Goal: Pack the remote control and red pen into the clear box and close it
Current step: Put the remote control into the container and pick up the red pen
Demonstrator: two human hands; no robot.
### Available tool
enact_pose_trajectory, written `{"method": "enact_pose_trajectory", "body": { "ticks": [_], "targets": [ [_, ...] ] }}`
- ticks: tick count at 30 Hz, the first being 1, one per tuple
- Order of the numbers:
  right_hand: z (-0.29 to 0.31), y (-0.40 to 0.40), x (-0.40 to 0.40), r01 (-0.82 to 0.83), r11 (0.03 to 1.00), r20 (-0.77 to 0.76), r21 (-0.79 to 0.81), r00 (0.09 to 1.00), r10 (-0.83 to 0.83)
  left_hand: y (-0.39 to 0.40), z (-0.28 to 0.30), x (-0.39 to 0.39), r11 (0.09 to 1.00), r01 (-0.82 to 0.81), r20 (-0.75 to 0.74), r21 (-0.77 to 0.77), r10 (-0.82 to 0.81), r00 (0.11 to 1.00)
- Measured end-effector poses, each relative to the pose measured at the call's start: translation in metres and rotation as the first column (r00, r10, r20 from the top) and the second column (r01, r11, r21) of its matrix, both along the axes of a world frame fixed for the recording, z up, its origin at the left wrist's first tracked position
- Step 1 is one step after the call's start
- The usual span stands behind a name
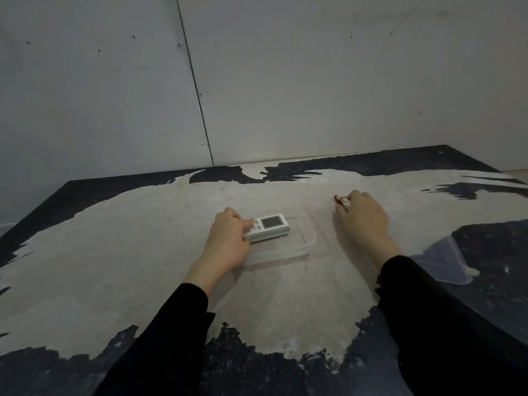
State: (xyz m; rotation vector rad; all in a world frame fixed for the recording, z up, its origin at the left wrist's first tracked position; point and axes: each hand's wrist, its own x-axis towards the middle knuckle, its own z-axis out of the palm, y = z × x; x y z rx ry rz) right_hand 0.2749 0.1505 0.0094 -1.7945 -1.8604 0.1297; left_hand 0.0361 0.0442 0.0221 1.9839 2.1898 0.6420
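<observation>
A white remote control (270,226) with a grey screen lies inside the shallow clear box (305,247) at the middle of the table. My left hand (228,238) grips the remote's near left end, over the box. To the right of the box, my right hand (361,217) rests fingers down on the table, closed on the red pen (338,199). Only the pen's red tip shows past my fingertips; the rest is hidden under the hand.
The clear lid (445,260) lies on the table at the right, beside my right forearm. The table top (143,238) is pale grey with black patches along its edges. A grey wall (257,81) stands close behind the table.
</observation>
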Motion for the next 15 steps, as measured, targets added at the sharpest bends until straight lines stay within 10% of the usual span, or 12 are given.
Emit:
{"method": "enact_pose_trajectory", "body": {
  "ticks": [7,15],
  "targets": [
    [0.001,0.006,0.0,0.046,0.996,0.057,0.077,0.997,-0.05,-0.011,0.003,-0.002,0.991,0.055,0.084,0.122,-0.065,0.994],
    [0.043,-0.045,-0.027,-0.335,0.847,0.06,0.413,0.938,0.342,-0.023,0.017,0.007,0.903,0.037,0.252,0.429,-0.159,0.954]
  ]
}}
